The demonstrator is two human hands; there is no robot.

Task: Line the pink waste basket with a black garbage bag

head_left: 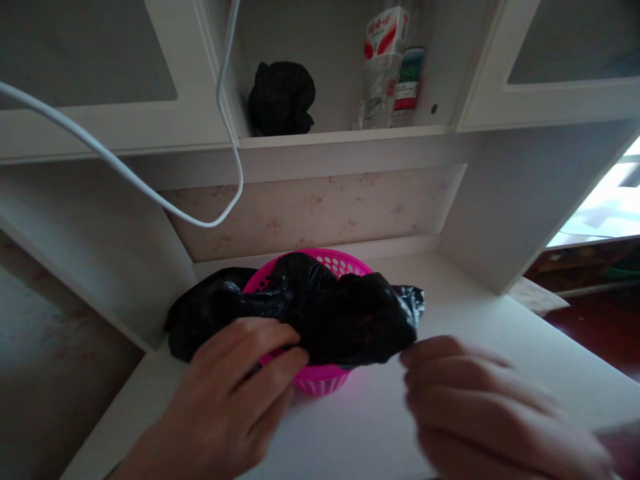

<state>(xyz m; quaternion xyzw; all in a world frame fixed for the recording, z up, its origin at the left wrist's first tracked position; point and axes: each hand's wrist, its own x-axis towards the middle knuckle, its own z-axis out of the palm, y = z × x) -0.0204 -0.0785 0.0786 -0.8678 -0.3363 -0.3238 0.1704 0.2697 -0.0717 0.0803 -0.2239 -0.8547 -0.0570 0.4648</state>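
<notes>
Black bag (320, 313) lies lengthwise left-right over pink basket (320, 380), frame centre, on bench (380, 427). Left hand (235, 393) pinches bag's front edge; right hand (480, 407) blurred, fingertips at its right corner, grip unclear. Open bench right.

A crumpled, glossy black plastic bag (340, 313) is draped over a small round bright-pink plastic basket (320, 380) with a perforated wall; the bag covers most of the rim and spills off the left side onto the white counter (450, 320); the basket stands upright near the back of the counter, its pink lattice showing behind and below the bag.
</notes>
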